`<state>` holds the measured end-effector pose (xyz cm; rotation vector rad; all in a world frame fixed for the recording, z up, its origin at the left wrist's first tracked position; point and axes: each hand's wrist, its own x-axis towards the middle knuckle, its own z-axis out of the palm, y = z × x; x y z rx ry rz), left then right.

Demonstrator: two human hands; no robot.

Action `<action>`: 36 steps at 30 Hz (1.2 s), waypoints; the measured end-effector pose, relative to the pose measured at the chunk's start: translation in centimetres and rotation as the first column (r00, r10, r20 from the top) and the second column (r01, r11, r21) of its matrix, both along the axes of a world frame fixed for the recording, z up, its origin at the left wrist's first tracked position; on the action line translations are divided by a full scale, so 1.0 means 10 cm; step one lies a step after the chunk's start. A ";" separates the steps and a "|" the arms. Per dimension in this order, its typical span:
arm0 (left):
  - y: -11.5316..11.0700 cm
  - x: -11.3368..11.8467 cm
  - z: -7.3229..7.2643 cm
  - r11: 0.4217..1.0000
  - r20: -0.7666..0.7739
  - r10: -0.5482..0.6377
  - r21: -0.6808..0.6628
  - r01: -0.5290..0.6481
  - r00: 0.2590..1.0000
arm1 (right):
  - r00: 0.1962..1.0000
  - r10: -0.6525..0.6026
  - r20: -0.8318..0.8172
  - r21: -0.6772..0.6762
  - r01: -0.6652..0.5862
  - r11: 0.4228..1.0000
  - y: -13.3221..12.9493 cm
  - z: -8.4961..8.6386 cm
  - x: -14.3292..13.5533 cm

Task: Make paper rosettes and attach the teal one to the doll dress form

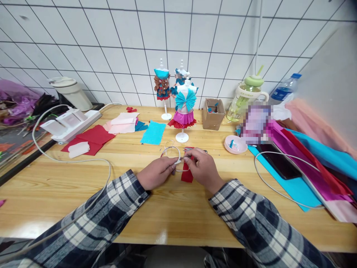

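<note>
Near the middle of the table, my left hand point(157, 172) is closed, thumb and fingers pinching a thin white loop point(179, 152). Whether it is a coil of cord or a narrow roll of tape I cannot tell. My right hand point(205, 167) is also closed, its fingertips pinched at the loop's right side. Under and beside the right hand lies a red strip point(186, 176) of crinkled paper. A metal tool, partly covered by that hand, shows at the strip's far end. Just beyond stands a small white dress form point(182, 138) with a blue bow and a pink-and-red skirt.
Two more dressed forms stand behind. Blue point(153, 133) and red paper point(97, 136) lie left, near a white power strip point(75, 125). Right are a cardboard box point(213, 118), a pink bowl point(235, 150), a bottle point(237, 104), a black phone point(279, 162) and paper rolls. Cables cross both sides.
</note>
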<state>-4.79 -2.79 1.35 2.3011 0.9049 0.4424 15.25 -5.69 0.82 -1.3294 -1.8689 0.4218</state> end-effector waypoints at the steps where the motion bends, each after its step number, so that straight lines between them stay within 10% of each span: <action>1: 0.01 -0.01 0.01 0.998 -0.007 0.007 0.059 -0.007 1.000 | 1.000 -0.017 -0.007 0.006 0.017 1.000 0.00 0.00 0.01; 14: 0.02 -0.02 0.04 0.947 -0.153 0.182 0.293 -0.131 0.971 | 0.996 -0.087 -0.019 -0.035 0.086 0.996 -0.01 0.01 0.01; 24: 0.02 -0.05 0.04 0.895 -0.214 0.179 0.440 -0.069 0.960 | 0.939 -0.021 -0.345 -0.509 -0.168 0.844 0.07 -0.03 -0.01; 31: 0.09 -0.10 -0.05 0.938 0.034 0.265 0.224 -0.266 0.964 | 0.980 -0.185 0.072 -0.067 0.189 0.980 0.24 -0.02 0.41; 36: 0.07 -0.07 -0.07 0.955 0.133 0.278 0.065 -0.288 0.951 | 0.909 -0.144 0.392 -0.015 0.163 0.987 0.36 -0.19 0.50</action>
